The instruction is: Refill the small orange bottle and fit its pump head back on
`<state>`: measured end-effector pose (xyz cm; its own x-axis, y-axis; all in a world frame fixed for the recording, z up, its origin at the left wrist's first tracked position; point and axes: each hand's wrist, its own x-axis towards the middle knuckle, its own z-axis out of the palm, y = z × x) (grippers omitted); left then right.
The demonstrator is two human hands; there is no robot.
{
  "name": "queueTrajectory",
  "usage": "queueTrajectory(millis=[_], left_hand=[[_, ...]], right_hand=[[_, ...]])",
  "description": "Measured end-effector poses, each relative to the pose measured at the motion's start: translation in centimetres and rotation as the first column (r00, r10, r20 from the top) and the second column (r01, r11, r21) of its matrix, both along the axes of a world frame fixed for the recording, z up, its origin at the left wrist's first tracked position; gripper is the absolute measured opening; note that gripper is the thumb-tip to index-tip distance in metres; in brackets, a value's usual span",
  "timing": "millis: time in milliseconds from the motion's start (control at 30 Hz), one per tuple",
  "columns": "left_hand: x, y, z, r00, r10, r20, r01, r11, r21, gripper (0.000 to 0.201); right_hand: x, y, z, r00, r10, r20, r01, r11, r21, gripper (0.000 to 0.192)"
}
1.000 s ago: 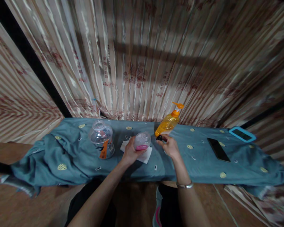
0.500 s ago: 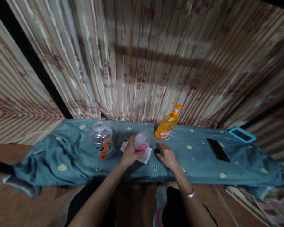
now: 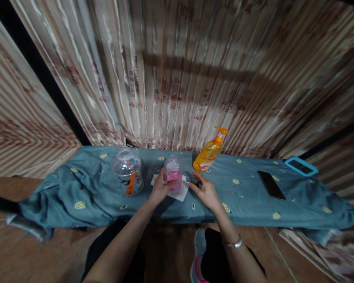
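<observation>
Pink-labelled bottle [image 3: 173,173] held upright in left hand [image 3: 161,188] grip.

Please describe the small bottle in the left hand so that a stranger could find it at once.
On the blue cloth over the table, look at the middle, above the white tissue. The left hand holds the small bottle there: clear with a pink label, smaller than the big clear jar and orange pump bottle.

The left hand [image 3: 161,188] covers the near side of the small pink-labelled bottle [image 3: 173,173], whose print is too small to read. The right hand [image 3: 205,191] partly hides a small dark thing [image 3: 196,184] under its fingers [image 3: 198,177]. The blue cloth [image 3: 88,196] hides the counter entirely. Both forearms run off the bottom edge.
</observation>
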<state>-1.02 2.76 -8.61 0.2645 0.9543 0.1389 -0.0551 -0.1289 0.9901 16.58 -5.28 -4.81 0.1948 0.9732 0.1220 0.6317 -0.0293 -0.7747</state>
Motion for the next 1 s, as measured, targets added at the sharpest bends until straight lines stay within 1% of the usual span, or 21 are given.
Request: queueTrajectory(millis=[67,200,300,400,567,633,700,767,833,867,933,967,1000], left_hand=[[0.1,-0.1,-0.2,1.0,-0.008,0.002,0.008,1.0,0.021,0.052],[0.1,-0.5,-0.3,0.993,-0.02,-0.118,0.032,0.994,0.101,0.053],[0.1,-0.7,-0.2,0.986,-0.008,-0.168,0.026,0.994,0.106,0.06],[0.1,-0.9,-0.1,0.986,-0.007,-0.167,0.028,0.992,0.124,0.065],[-0.2,-1.1,0.1,0.987,-0.023,-0.159,0.046,0.988,0.144,0.068],[-0.5,-1.3,0.1,0.986,-0.013,-0.167,0.04,0.986,0.164,0.07],[-1.0,-1.7,0.4,0.98,0.024,-0.196,0.015,0.981,0.196,0.071],[-1.9,-2.5,1.0,0.967,0.092,-0.237,-0.033,0.97,0.24,0.069],[-3.2,-3.7,2.0,0.957,0.15,-0.247,-0.072,0.951,0.3,0.057],[-4.1,-4.4,2.7,0.956,0.16,-0.246,-0.075,0.943,0.324,0.05],[-6.2,-6.0,4.1,0.949,0.215,-0.229,-0.12,0.922,0.369,0.039],[-7.3,-6.7,4.7,0.942,0.25,-0.222,-0.148,0.908,0.393,0.036],[-8.5,-7.3,5.2,0.926,0.313,-0.21,-0.202,0.882,0.425,0.034]], right_hand=[[0.2,0.0,-0.1,1.0,0.003,-0.007,-0.003,1.0,-0.003,0.055],[0.1,-0.5,-0.1,1.0,0.008,-0.012,-0.008,1.0,-0.015,0.056],[-0.4,-0.7,-0.3,0.999,0.03,-0.025,-0.03,0.999,-0.013,0.065],[-1.1,-0.7,-0.8,0.996,0.075,-0.055,-0.075,0.997,0.001,0.074],[-1.9,-0.3,-1.2,0.988,0.119,-0.097,-0.118,0.993,0.018,0.077],[-2.0,-0.2,-1.2,0.986,0.123,-0.11,-0.121,0.992,0.019,0.08],[-2.0,-0.2,-1.1,0.986,0.121,-0.118,-0.12,0.993,0.022,0.082],[-1.9,-0.4,-1.1,0.987,0.106,-0.123,-0.104,0.994,0.025,0.084],[-1.7,-0.8,-1.0,0.989,0.072,-0.13,-0.069,0.997,0.028,0.084],[-1.6,-1.2,-1.0,0.989,0.05,-0.136,-0.047,0.998,0.032,0.083],[-1.2,-2.3,-1.1,0.989,0.009,-0.15,-0.002,0.999,0.041,0.081],[-1.0,-3.0,-1.2,0.987,-0.011,-0.16,0.019,0.999,0.05,0.081],[-0.9,-3.8,-1.3,0.984,-0.022,-0.175,0.033,0.998,0.057,0.08]])
